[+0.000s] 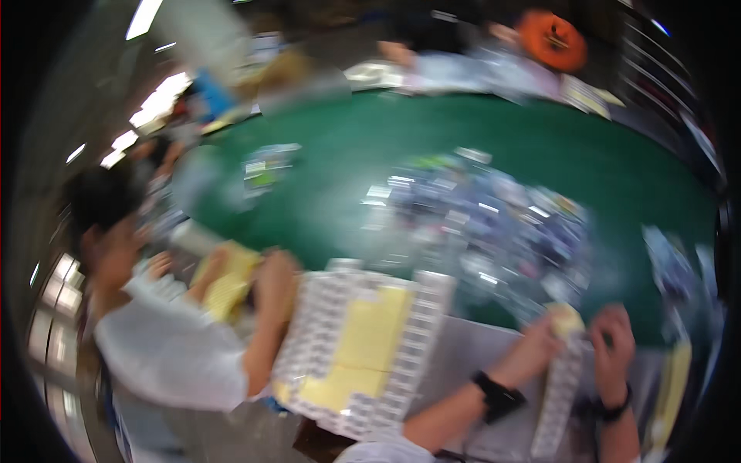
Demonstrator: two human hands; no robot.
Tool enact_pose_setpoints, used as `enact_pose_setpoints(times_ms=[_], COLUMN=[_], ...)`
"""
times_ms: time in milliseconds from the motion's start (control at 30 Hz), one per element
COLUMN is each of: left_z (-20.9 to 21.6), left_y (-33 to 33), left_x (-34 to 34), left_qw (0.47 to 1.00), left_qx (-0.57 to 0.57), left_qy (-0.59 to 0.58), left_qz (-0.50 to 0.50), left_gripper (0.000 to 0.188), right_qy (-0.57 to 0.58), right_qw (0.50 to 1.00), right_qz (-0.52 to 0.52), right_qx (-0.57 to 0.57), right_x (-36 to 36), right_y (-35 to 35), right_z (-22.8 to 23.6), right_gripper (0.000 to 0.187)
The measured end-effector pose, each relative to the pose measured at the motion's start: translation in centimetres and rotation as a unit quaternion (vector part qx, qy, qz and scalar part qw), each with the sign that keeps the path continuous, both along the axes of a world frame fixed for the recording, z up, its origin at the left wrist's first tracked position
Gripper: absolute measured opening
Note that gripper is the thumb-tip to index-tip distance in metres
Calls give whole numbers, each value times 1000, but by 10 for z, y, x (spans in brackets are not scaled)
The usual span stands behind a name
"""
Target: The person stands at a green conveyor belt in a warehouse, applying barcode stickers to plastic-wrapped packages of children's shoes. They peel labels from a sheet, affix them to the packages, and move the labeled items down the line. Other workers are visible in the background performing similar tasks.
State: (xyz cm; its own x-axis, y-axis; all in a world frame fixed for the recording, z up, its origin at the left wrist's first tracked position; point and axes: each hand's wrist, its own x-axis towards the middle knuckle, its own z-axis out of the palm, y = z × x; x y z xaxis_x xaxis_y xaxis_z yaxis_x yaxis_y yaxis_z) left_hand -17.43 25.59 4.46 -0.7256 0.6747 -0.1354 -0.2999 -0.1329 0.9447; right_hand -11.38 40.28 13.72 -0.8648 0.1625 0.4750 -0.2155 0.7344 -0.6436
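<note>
My left hand [543, 336], with a wide black band on the wrist, is closed on the top end of a long strip of white labels [559, 390]. A yellow, rounded part of this strip [567, 318] curls up beside my fingers, and its lower end hangs toward the lower edge. Just right of the strip, my right hand [612, 337] is raised with fingers curled in a pinch; blur hides what is between them, if anything. A sheet of similar labels [309, 332] with bare yellow backing [374, 332] lies left of my forearm.
A heap of small clear plastic packages [494, 220] spreads over the green table [324, 208]. More packages [670, 266] lie at the right, a smaller group [266, 168] at the far left. A co-worker [166, 332] sits close on my left, holding a yellow sheet [234, 282].
</note>
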Motion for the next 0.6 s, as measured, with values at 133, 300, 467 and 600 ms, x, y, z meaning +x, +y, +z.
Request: enact_pose_setpoints(times_ms=[133, 300, 467, 600], left_z=[8, 33, 39, 36], left_y=[-8, 5, 0, -2], left_x=[-9, 0, 5, 6], left_qw=[999, 1000, 999, 998], left_qx=[-38, -2, -21, -25], left_qy=[31, 25, 35, 47], left_qz=[19, 0, 4, 23], left_gripper=[42, 35, 33, 30], right_qy=[-7, -60, -88, -51], right_qw=[902, 726, 661, 659], right_qz=[-52, -42, -38, -68], right_qx=[-429, -684, -744, -747], right_x=[-36, -55, -105, -149], right_y=[35, 108, 101, 99], right_z=[-10, -70, -96, -112], right_gripper=[8, 14, 12, 13])
